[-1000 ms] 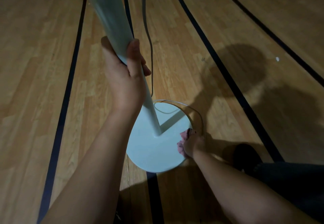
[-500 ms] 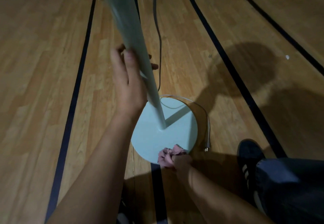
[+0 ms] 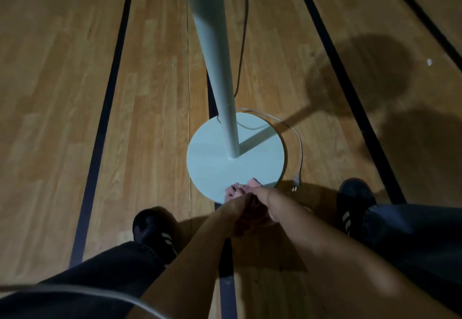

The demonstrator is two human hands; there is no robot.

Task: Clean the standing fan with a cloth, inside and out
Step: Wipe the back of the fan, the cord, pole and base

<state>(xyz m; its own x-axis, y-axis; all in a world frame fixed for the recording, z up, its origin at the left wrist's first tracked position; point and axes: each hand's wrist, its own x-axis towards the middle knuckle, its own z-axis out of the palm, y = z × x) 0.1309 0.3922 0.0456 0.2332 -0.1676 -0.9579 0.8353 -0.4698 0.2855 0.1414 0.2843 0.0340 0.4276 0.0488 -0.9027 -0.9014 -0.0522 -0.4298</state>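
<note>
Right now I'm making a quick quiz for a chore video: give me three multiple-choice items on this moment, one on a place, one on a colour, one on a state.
1. Where is the cloth?
A. at the near edge of the fan base
B. wrapped round the pole
C. on the floor by the left shoe

2. What colour is the cloth?
A. blue
B. pink
C. yellow

3. How is the plug?
A. in a wall socket
B. held in a hand
C. lying loose on the floor

Answers: 1 A, it lies bunched on the base's rim under the left hand and right hand. 2 B, pink folds show. 3 C, it rests beside the base.
</note>
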